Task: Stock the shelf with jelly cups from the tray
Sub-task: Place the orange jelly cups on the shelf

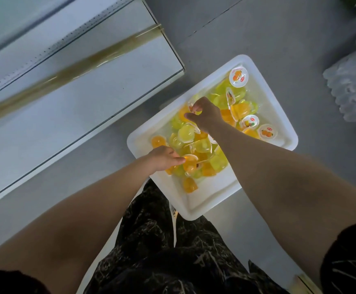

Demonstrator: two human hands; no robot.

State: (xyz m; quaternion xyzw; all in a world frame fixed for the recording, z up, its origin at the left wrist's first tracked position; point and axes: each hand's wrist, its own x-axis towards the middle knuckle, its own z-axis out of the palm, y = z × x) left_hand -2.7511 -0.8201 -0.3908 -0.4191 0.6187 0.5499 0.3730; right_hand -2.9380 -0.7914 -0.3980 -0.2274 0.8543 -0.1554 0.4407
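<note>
The grey floor (279, 39) runs under me, with the shelf (88, 92) standing on it at my left, its pale boards stepped one above another and a brownish strip along one edge. The white tray (204, 200) sits just past my knees. I cannot tell whether it rests on the floor or on something white beneath. In it lies a heap of jelly cups (185, 133) — orange and yellow-green, some tipped over, a few lid-up at the far side. A bundle of clear plastic (351, 81) lies on the floor to the right.

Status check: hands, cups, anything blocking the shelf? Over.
Left hand pinching an orange jelly cup in the tray. Right hand pinching a second cup farther in. Nothing seen between tray and shelf.
</note>
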